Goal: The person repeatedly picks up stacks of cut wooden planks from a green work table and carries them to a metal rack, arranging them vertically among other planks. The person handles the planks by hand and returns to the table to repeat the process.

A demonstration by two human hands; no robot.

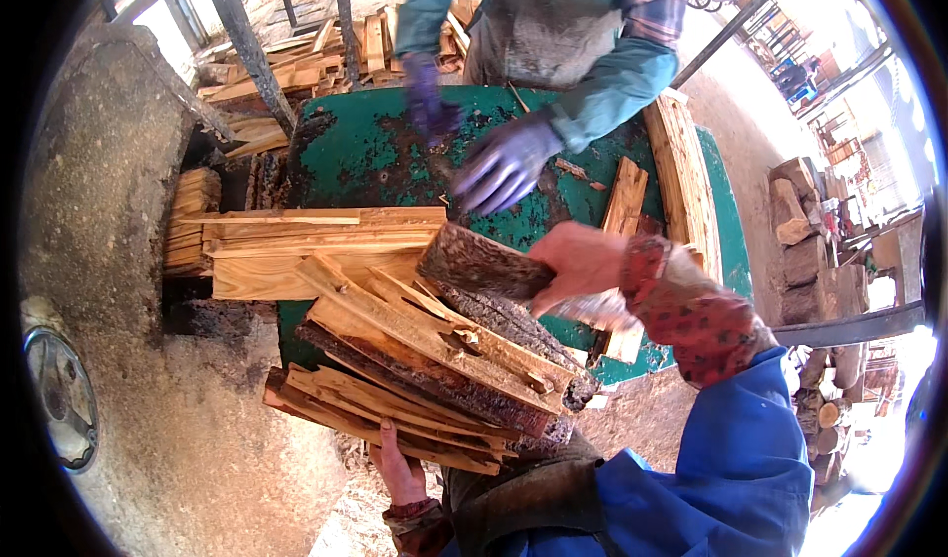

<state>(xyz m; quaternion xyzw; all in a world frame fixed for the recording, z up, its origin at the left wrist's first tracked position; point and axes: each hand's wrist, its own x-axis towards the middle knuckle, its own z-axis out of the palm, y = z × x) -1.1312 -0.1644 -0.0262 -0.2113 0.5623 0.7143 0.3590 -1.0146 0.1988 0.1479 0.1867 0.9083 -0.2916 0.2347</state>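
Rough tan-and-brown wooden slats with bark edges point(415, 338) lie bundled over the near edge of a worn green tabletop point(336, 167), as I see them remotely. Across from me, a co-worker's purple-gloved hands point(509, 162) work low over the surface; a stack of pale, straight-sawn boards point(326, 251) meets the bundle at left, and a long pale timber point(686, 177) lies toward the table's right side. My bare left hand point(398, 470) clasps the bundle's lower edge, thumb uppermost. My bare right hand point(583, 261), blurred, is clamped on a dark-brown, rough-faced board point(479, 264) that hides part of the slats, which look splintered and uneven, bark darkening their sides.
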